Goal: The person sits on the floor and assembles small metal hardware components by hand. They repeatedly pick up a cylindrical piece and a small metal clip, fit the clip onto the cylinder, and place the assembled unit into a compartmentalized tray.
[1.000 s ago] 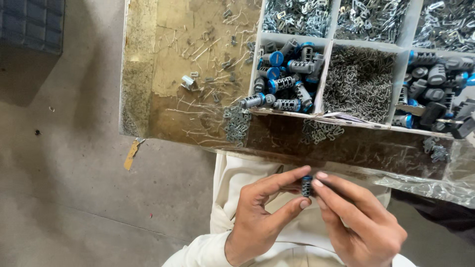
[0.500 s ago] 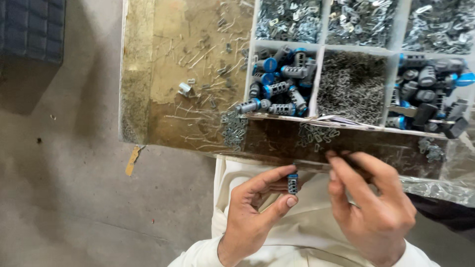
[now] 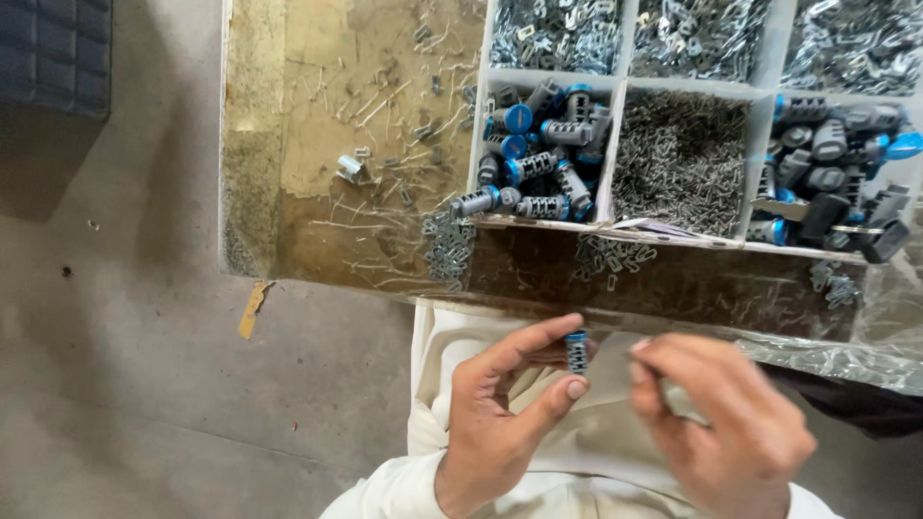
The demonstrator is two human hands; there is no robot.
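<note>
My left hand (image 3: pixel 505 423) pinches small blue-capped cylinder (image 3: pixel 577 352) below divided tray (image 3: pixel 615 144); right hand (image 3: pixel 726 423) beside, fingers curled, contents unclear; assembly seemingly unfinished.

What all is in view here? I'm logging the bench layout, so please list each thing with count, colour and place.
small cylinder: one, grey with blue top, pinched in the left hand
divided tray: one, white, upper right on the bench
cylinders in tray: many, grey and blue, left-hand compartment
fine metal pins: a heap, grey, middle compartment
metal clips: heaps, silvery, top compartments
dark parts: many, grey, black and blue, right-hand compartment
wooden bench: one, tan, strewn with loose bits
left hand: one, grip shut on the cylinder
right hand: one, blurred, beside it
</note>
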